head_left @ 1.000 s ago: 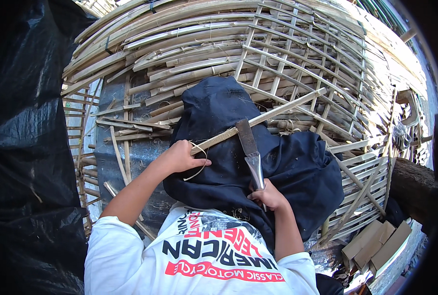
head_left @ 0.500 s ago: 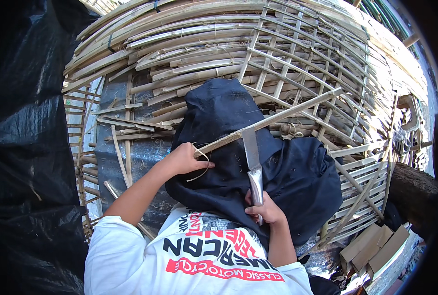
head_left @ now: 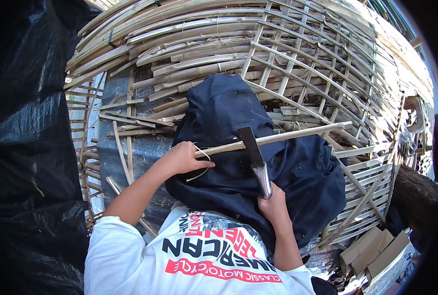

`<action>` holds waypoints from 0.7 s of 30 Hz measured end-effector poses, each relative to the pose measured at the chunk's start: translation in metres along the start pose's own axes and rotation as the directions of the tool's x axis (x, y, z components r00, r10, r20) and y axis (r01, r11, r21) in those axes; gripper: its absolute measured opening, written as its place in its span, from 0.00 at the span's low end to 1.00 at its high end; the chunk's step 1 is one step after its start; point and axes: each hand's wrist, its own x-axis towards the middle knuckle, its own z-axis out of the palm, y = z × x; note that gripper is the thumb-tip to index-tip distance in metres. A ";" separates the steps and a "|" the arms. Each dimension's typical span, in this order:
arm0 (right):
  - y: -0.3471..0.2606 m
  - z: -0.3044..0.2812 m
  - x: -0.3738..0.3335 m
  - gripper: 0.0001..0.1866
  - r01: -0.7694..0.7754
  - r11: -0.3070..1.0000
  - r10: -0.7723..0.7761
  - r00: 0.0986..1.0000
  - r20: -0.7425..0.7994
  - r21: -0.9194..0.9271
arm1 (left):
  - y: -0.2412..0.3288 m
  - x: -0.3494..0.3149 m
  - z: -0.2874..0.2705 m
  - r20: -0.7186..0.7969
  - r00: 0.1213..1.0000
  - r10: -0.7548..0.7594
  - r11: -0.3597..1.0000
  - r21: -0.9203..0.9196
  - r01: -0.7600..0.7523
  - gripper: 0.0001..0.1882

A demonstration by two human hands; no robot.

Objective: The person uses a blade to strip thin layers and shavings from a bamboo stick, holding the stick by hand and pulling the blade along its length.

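My left hand (head_left: pixel 187 158) is closed round the near-left end of a bamboo strip (head_left: pixel 302 132), which reaches out to the right across my lap. A thin curled shaving (head_left: pixel 203 153) hangs by that hand's fingers. My right hand (head_left: pixel 272 201) grips the metal handle of a broad-bladed knife (head_left: pixel 253 150). Its blade lies across the strip, its tip pointing away from me. Whether the edge has sunk into the bamboo cannot be seen. Dark cloth (head_left: pixel 224 108) covers my legs beneath the strip and both hands.
Piled bamboo slats (head_left: pixel 194 44) fill the far side, with a woven bamboo lattice (head_left: pixel 307 54) on top at right. Black plastic sheeting (head_left: pixel 27 123) hangs at left. A log (head_left: pixel 415 189) and folded cardboard (head_left: pixel 374 250) lie at the right.
The strip's far end has swung down toward me on the right. My right hand has moved slightly right and away from me, and the knife now tilts leftward across the strip.
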 end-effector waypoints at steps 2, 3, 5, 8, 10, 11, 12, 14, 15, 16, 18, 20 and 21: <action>0.005 -0.002 -0.002 0.11 -0.016 1.000 0.017 1.000 0.013 -0.010 | -0.001 0.003 0.000 0.016 1.000 -0.003 0.999 0.042 0.002 0.26; 0.006 -0.004 -0.004 0.11 -0.032 0.999 0.032 0.999 0.034 0.003 | -0.002 0.005 0.001 0.032 0.999 -0.010 0.999 0.051 0.008 0.28; 0.002 -0.010 -0.005 0.11 -0.061 0.998 0.059 0.996 0.074 0.032 | 0.001 0.009 -0.004 0.079 0.996 -0.039 0.994 0.109 0.030 0.30; 0.007 -0.006 -0.008 0.10 -0.037 0.994 0.033 0.999 0.035 0.104 | -0.001 0.011 -0.002 0.116 0.993 -0.029 0.999 0.039 0.024 0.28; 0.004 0.005 0.006 0.10 -0.048 0.992 0.036 0.994 0.102 0.118 | -0.008 0.014 0.001 0.117 0.993 -0.019 0.993 -0.112 0.032 0.27; 0.002 0.016 0.013 0.09 -0.059 0.991 0.042 0.989 0.139 0.120 | -0.012 0.014 0.004 0.121 0.993 -0.016 0.980 -0.193 0.039 0.27; 0.005 0.030 0.018 0.09 -0.017 0.984 -0.002 0.995 0.104 0.175 | -0.010 0.015 0.004 0.125 0.991 -0.035 0.983 -0.174 0.057 0.26; 0.006 0.041 0.027 0.08 -0.012 0.983 -0.009 0.994 0.113 0.185 | -0.009 0.012 0.003 0.129 0.987 -0.092 0.986 -0.127 0.109 0.26; 0.004 0.040 0.031 0.08 -0.043 0.982 0.018 0.990 0.139 0.184 | -0.010 0.011 0.006 0.096 0.993 -0.072 0.977 -0.195 0.090 0.28; 0.002 0.035 0.034 0.08 -0.075 0.980 0.045 0.985 0.164 0.182 | -0.013 0.012 0.008 0.080 0.994 -0.076 0.976 -0.199 0.091 0.29; 0.001 0.021 0.038 0.07 -0.150 0.966 0.086 0.954 0.287 0.210 | -0.014 0.015 0.012 0.052 0.996 -0.068 0.970 -0.229 0.078 0.29; 0.009 0.017 0.040 0.07 -0.140 0.952 0.042 0.941 0.336 0.271 | -0.011 0.012 0.007 0.093 0.990 -0.110 0.966 -0.223 0.129 0.30; 0.009 0.010 0.042 0.08 -0.218 0.928 0.077 0.904 0.420 0.301 | -0.010 0.013 0.004 0.105 0.988 -0.117 0.967 -0.215 0.138 0.30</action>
